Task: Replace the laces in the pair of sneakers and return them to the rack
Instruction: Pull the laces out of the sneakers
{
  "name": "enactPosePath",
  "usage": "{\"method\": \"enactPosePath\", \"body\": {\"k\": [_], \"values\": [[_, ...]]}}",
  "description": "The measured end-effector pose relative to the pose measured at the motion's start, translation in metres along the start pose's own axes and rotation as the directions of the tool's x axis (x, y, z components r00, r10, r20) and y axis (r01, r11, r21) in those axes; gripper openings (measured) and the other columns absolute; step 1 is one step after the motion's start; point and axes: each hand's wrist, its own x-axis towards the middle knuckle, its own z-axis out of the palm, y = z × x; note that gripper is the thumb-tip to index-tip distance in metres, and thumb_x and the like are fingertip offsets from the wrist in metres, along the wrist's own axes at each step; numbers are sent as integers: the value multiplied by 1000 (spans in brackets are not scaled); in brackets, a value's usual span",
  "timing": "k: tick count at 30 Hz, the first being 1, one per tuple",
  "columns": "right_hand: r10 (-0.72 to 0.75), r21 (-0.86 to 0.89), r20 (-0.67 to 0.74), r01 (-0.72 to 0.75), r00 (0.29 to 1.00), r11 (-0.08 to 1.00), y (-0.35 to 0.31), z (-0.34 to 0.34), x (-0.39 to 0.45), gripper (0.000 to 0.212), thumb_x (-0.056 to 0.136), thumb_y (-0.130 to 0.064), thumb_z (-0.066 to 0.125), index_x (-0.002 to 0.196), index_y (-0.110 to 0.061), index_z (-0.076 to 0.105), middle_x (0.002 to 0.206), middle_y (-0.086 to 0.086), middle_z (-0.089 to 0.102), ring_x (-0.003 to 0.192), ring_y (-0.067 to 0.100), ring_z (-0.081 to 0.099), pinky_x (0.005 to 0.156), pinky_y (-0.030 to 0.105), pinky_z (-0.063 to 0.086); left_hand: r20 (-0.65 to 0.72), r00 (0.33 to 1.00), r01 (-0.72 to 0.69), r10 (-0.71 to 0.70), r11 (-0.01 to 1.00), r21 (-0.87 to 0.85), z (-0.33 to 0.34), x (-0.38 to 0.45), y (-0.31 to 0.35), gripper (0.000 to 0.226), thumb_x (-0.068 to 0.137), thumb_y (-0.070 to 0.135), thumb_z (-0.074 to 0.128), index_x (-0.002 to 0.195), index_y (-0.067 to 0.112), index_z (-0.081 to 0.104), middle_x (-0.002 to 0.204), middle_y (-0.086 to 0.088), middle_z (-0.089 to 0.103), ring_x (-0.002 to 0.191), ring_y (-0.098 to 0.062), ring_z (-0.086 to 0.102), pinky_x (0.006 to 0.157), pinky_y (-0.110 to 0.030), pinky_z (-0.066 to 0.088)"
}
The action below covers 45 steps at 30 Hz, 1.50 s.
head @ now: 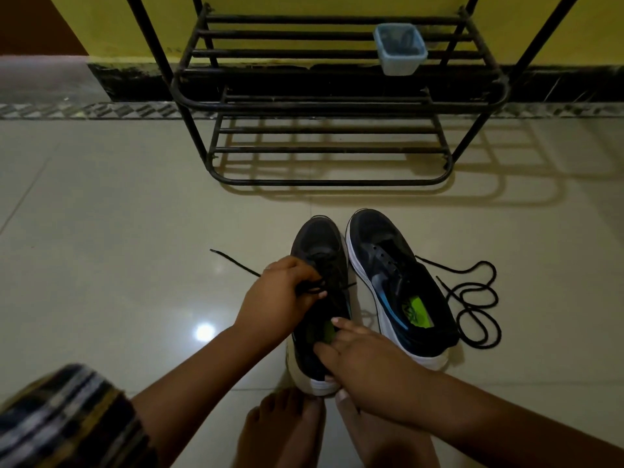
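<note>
Nearest, bare feet rest on the tiled floor, touching the heel of the left sneaker. The right hand grips that heel, fingers curled into its opening; the left hand pinches a black lace over the eyelets. Both sneakers lie lengthwise, toes pointing away toward the rack. The right sneaker stands just beside, unlaced, a loose lace coiled at its right. A small blue tub sits on the rack's upper shelf.
</note>
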Motion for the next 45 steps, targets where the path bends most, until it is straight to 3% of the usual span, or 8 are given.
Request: {"method": "enactPosePath", "body": {"k": [11,15,18,22,28,32,36,45], "values": [[19,44,81,-22,997,999,0,0,-1,62,42,-32,78,102,-19,67,70,-7,65,71,7,62,106,26,32,-330,906,197,-265,954,-225,-43,21,2,6,91,24,58,92,18,60,86,9,61,85,-6,59,70,-7,39],[22,14,90,-23,996,1000,0,-2,1,62,43,-33,76,103,-20,69,72,-6,66,75,7,64,105,24,33,-133,907,392,-399,917,-78,-35,14,-7,82,82,39,68,144,8,26,145,-14,31,132,-29,35,108,-39,32],[37,67,145,-47,989,997,-3,-9,1,51,73,-43,67,113,-12,62,96,2,69,97,14,62,112,22,14,-154,935,322,-318,947,1,-15,-8,5,94,80,37,70,148,10,12,151,-13,15,138,-29,20,111,-36,22],[40,182,190,-75,981,980,-4,-20,2,57,96,-44,33,138,-6,38,137,15,47,133,25,34,109,20,-12,-174,983,67,-50,993,93,0,-26,3,53,79,28,72,126,17,48,128,-4,45,116,-20,45,95,-28,38],[223,514,25,-203,975,833,-8,-25,4,36,95,-46,30,125,-30,44,119,-8,53,102,4,47,93,28,42,-89,990,102,-106,994,-50,13,-30,-5,26,90,26,60,115,19,62,103,3,65,89,-7,59,80,-23,50],[414,600,-27,-317,910,734,6,-30,13,42,91,-27,53,131,-26,42,137,-14,33,91,-11,44,87,10,38,-103,991,83,-89,995,-57,16,-30,-2,29,90,21,58,120,18,59,103,1,66,91,-12,61,81,-26,52],[430,425,105,-432,897,796,24,-36,25,71,87,-13,61,147,-20,22,151,-8,14,132,14,35,105,28,38,-78,989,117,-122,991,-71,11,-28,-7,27,90,22,59,115,17,52,88,5,68,74,-5,62,66,-17,52],[414,282,128,-434,901,856,20,-30,24,70,81,-4,58,141,-27,32,144,2,17,131,26,31,91,35,48,-80,980,175,-184,978,-115,11,-31,-10,16,89,23,60,105,21,62,89,9,64,76,-2,60,68,-22,54]]}}
